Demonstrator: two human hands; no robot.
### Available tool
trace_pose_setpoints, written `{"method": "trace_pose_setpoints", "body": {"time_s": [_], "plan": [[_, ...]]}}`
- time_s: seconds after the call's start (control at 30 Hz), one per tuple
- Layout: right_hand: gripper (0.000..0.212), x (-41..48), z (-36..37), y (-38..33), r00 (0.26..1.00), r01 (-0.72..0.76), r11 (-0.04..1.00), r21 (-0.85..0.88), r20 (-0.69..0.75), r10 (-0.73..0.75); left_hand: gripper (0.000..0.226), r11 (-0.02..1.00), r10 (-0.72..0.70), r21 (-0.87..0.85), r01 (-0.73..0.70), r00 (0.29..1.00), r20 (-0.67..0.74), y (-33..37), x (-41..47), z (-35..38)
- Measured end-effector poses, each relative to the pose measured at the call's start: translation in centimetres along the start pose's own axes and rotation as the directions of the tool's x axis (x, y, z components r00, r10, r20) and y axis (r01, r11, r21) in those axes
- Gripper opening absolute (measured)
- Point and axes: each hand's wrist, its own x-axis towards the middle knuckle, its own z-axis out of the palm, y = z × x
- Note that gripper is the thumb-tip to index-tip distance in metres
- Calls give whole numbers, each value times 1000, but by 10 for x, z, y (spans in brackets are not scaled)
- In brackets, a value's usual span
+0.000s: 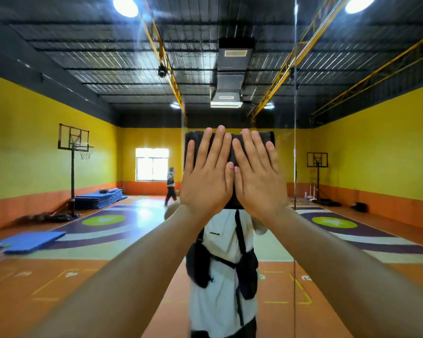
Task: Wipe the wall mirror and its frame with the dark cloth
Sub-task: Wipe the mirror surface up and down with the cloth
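Observation:
The wall mirror fills the whole view and reflects a yellow-walled sports hall. A folded dark cloth lies flat against the glass at head height, in the centre. My left hand and my right hand press on it side by side, fingers straight and pointing up, thumbs touching. Both arms reach forward from the bottom corners. My reflection in a white shirt with black straps shows below the cloth. No frame of the mirror is visible; a vertical seam between panels runs right of my hands.
In the reflection a person walks at the far end by a bright window. Basketball hoops stand left and right. Blue mats lie on the orange floor at the left.

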Motion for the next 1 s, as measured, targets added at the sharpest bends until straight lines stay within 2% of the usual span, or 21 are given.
{"method": "trace_pose_setpoints", "body": {"time_s": [0.17, 0.43, 1.0], "plan": [[59, -31, 3, -10, 1000, -1, 1000, 15, 12, 1, 58, 1000, 12, -11, -12, 1000, -6, 5, -32, 1], [60, -89, 10, -26, 999, 2, 999, 36, 49, -4, 60, 999, 12, -38, -9, 998, 68, 14, -91, 4], [62, -262, 22, -77, 983, 43, 995, 93, 176, -59, 62, 996, 82, -59, -73, 983, 165, 42, -275, 18]]}}
